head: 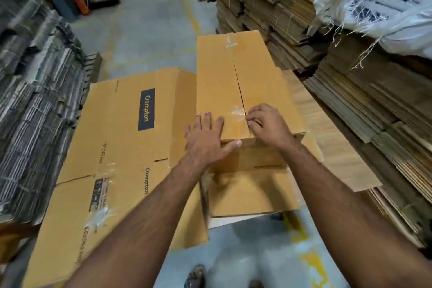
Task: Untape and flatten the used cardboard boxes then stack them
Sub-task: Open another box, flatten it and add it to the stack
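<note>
Cardboard boxes are the work here, and the head view shows one tall tan cardboard box (243, 86), not yet collapsed, lying at centre frame with its two top flaps meeting along a middle seam. A strip of clear tape (236, 112) bridges that seam at the near end, and a second clear tape patch (230, 42) sits at the far end. The left hand (208, 138) lies spread flat on the near left flap, gripping nothing, its thumb hooked over the box's near edge. The right hand (266, 124) has its fingers curled at the edge of the near tape, apparently picking at it; whether any tape is actually pinched cannot be told. At left of frame lies a flattened tan Crompton carton (112, 147). Untaping looks to be the step in hand; next, the tape edge likely needs lifting and peeling along the seam.
</note>
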Tool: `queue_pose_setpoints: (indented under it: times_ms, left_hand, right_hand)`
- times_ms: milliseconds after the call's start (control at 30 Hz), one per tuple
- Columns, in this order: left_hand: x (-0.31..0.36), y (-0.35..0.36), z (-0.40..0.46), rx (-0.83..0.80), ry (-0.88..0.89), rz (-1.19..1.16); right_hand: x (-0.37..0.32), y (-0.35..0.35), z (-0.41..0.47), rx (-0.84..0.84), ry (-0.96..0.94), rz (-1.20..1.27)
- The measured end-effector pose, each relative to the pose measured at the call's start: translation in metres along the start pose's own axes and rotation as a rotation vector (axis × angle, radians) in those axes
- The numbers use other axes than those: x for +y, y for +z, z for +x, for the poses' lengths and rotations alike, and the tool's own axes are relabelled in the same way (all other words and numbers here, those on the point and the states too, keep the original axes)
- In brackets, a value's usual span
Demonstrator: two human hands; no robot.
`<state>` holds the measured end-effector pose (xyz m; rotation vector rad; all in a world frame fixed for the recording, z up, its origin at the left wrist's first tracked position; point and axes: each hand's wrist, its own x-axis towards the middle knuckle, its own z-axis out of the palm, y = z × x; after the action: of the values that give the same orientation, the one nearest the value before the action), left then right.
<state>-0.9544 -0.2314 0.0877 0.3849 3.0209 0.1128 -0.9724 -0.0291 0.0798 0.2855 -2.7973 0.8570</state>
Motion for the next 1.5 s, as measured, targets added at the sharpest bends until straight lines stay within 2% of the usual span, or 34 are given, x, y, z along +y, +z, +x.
queue_pose_setpoints:
  times_ms: [167,400,667,1167,1400,1500]
  left_hand:
    - [0.021,0.001,0.004,-0.002,-0.093,0.009]
    - [0.015,0.000,0.002,-0.024,-0.068,-0.025]
    - [0.017,-0.001,0.003,-0.026,-0.078,-0.036]
    - [0.018,0.000,0.003,-0.037,-0.090,-0.016]
    - [0.019,-0.003,0.003,-0.073,-0.091,-0.004]
    - [0.017,-0.011,0.004,-0.161,-0.070,-0.039]
  right_hand:
    - [-0.004,0.000,0.004,0.008,0.085,0.045]
    - [-0.017,0.001,0.002,0.074,0.123,-0.055]
    - [-0.021,0.002,-0.008,0.101,0.044,-0.187]
    - [-0.009,0.008,-0.065,0.198,-0.117,0.024]
    - [-0.012,0.013,-0.095,0.184,-0.155,-0.046]
    - [-0.010,0.019,-0.103,0.193,-0.178,-0.076]
